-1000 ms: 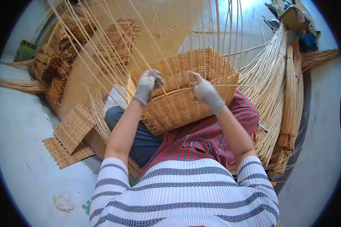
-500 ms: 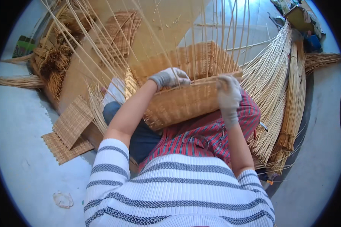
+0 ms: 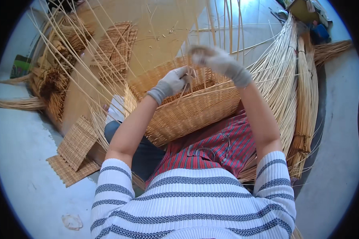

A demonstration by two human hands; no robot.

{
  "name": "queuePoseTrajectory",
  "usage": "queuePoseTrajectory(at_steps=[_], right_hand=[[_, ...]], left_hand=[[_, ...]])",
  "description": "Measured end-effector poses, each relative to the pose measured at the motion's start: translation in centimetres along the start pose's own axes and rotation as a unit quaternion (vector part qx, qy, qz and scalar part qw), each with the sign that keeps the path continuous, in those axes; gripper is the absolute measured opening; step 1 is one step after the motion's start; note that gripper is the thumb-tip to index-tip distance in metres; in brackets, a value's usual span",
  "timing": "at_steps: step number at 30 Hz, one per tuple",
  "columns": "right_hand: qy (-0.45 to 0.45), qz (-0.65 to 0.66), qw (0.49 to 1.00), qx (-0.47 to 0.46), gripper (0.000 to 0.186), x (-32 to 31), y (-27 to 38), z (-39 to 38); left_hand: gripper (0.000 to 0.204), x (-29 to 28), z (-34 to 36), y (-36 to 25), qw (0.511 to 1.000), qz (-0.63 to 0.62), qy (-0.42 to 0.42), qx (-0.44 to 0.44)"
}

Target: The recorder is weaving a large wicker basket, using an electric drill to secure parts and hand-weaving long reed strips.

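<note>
Left hand point(image 3: 172, 83) clenched on upright cane stakes point(image 3: 189, 76) at basket rim point(image 3: 211, 89), right hand point(image 3: 217, 59) curled over them from two o'clock, closer.

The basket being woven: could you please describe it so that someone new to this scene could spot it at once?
Start at the person's lap, on the red striped cloth. The basket rests there, tilted, with both gloved hands, left hand and right hand, at its rim. Unlike the flat woven mats on the floor to the left, it is a deep box shape with loose canes rising from its edge.
</note>
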State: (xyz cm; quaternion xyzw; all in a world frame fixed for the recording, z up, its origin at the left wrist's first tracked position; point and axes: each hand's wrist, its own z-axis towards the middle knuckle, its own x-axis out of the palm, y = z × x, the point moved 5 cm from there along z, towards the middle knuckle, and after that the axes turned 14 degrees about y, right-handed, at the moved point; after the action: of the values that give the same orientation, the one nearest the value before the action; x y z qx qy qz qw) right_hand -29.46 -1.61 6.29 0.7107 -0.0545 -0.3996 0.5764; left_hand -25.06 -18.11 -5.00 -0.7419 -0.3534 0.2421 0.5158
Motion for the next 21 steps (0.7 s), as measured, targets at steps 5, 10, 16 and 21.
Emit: queuePoseTrajectory(at_steps=[5, 10, 16, 21], right_hand=[[-0.293, 0.201, 0.934, 0.031, 0.034, -4.0, 0.0, 3.0], [-0.183, 0.22, 0.958, -0.005, 0.018, -3.7, 4.3, 7.7], [-0.133, -0.11, 0.982, -0.072, 0.023, -0.2, 12.3, 10.3], [-0.056, -0.113, 0.987, -0.103, 0.027, 1.7, 15.1, 9.7]], left_hand=[[0.027, 1.2, -2.0, -2.2, 0.998, 0.014, 0.033, 0.055], [0.025, 1.8, -5.5, -1.4, 0.997, 0.019, 0.015, 0.071], [0.021, 1.6, -7.5, 2.4, 0.984, -0.08, -0.103, 0.125], [0.02, 2.0, -7.8, 3.0, 0.962, -0.07, -0.166, 0.205]])
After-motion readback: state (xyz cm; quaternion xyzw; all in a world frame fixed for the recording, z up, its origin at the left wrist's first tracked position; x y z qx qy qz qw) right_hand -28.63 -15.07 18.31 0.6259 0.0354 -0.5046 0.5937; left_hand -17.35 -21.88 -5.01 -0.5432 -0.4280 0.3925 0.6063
